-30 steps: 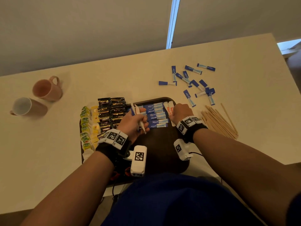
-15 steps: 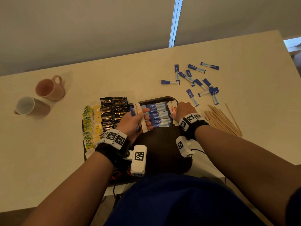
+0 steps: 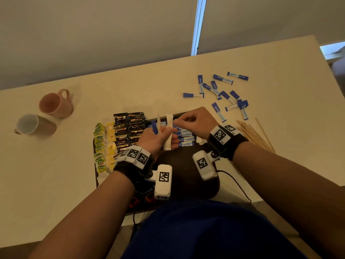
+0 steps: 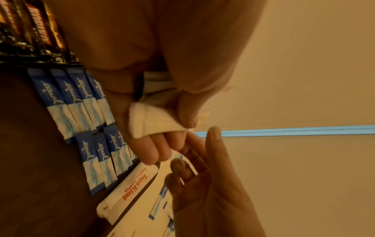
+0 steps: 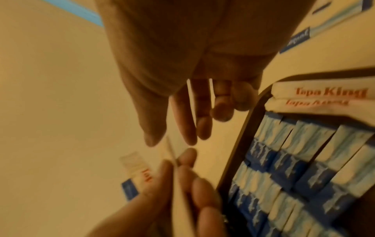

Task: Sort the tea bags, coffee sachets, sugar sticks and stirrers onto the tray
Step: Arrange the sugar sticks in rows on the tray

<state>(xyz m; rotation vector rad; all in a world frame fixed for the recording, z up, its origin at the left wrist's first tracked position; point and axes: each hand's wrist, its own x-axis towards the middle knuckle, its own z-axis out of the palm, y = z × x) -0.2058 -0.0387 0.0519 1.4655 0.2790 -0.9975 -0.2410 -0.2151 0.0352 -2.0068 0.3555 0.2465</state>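
The left hand [image 3: 158, 139] is gripping a small bunch of sugar sticks above the dark tray [image 3: 186, 176], its fingers and thumb curling round a plain white stick [image 3: 168, 133] that is standing nearly upright, with a blue stick [image 3: 154, 128] and a thin white one fanning out just behind it. The right hand [image 3: 196, 121] is hovering just beside that bunch, with its fingers loosely extended and apart, its thumb and forefinger reaching toward the top of the white stick; the wrist views are showing them close to it but holding nothing. Directly below the grip, the tray is holding rows of blue sugar sticks [image 3: 183, 138] lying side by side, and 2 white sticks with red lettering [image 5: 316, 96] are lying at the tray's rim beyond them. To the left of the held bunch, dark coffee sachets [image 3: 130, 128] are sitting in 2 columns, and yellow and green tea bags [image 3: 104, 146] are lining the tray's left edge. Off the tray, beyond the right hand, more blue sticks [image 3: 224, 90] are lying scattered on the table [image 3: 56, 165], and wooden stirrers [image 3: 255, 135] are lying in a loose pile beside the right wrist. 2 mugs [image 3: 44, 116] are lying tipped on their sides well apart to the left.
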